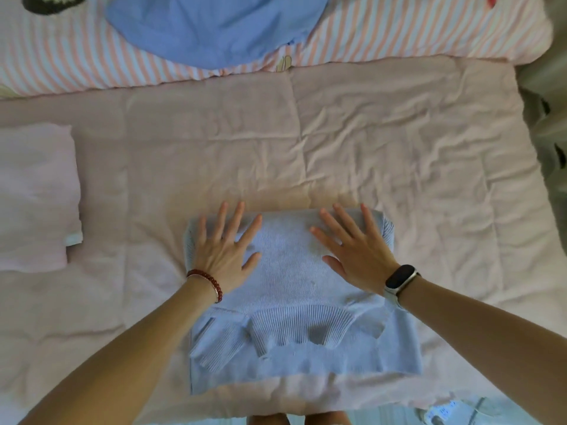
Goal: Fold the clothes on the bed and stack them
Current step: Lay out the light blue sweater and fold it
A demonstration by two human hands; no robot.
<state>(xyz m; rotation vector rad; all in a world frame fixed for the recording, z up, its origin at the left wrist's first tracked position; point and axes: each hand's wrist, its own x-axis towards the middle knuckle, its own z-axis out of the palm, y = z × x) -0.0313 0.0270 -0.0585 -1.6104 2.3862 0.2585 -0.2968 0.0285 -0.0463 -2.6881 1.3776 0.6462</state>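
A pale blue knitted sweater (288, 302) lies folded on the pink quilt (368, 148), its ribbed collar toward me. My left hand (225, 250), with a red bead bracelet on the wrist, presses flat on the sweater's far left part, fingers spread. On the far right part my right hand (356, 253) lies flat too, a dark smartwatch on its wrist. A folded light pink garment (33, 197) sits at the left side of the bed. A blue garment (214, 26) lies loose on the striped bedding at the far side.
Pink-and-white striped bedding (399, 35) runs along the far edge of the bed. A dark and white item (52, 3) peeks in at the top left. The bed's right edge drops to grey shapes (549, 142). My legs and a white object (441, 414) show below the near edge.
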